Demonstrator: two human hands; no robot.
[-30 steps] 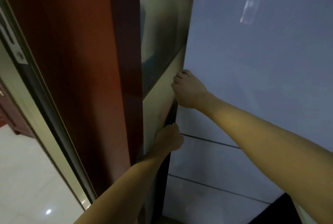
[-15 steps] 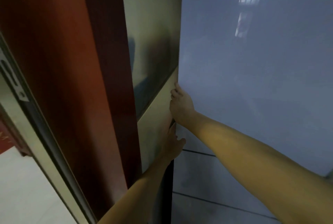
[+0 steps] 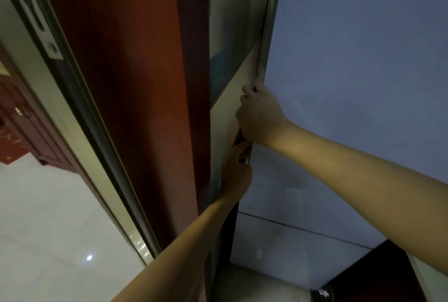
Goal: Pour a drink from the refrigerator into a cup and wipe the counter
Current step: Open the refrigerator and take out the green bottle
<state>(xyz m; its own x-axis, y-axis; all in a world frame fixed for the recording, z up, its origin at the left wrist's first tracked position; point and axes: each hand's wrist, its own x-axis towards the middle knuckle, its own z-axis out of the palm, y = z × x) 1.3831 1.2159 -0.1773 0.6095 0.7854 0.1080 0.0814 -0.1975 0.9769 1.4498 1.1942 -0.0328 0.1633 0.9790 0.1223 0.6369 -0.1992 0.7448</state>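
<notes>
Closest in, left hand (image 3: 238, 170), fingers hooked into the recessed edge of the tall, glossy, pale grey-blue refrigerator door (image 3: 351, 83). Just above, almost touching it, right hand (image 3: 260, 114), clenched round the same edge with knuckles turned outward. Both grasping the door, neither released. Judged to be the very first step of the task: getting the refrigerator open. Impossible to tell from here whether the seal has given yet. Next move likely calls for a firm, even pull on that edge, swinging it away from the narrow beige side panel (image 3: 228, 127) lying just beside the fingers, then freeing one hand to reach inside. Drink presumably behind the door; nothing of it visible, nor of any cup, cloth or surface to wipe. Left of the panel, a broad, polished red-brown wooden door frame (image 3: 135, 83) with a slim silver metal strike plate (image 3: 36, 17) screwed to its edge. Farther off, through the doorway, shiny white tiled floor (image 3: 48, 204) and a dark red wooden cabinet (image 3: 26, 122). No brand or label anywhere on the refrigerator front; only faint gold marks on a red patch at the far left edge, too small to read.
</notes>
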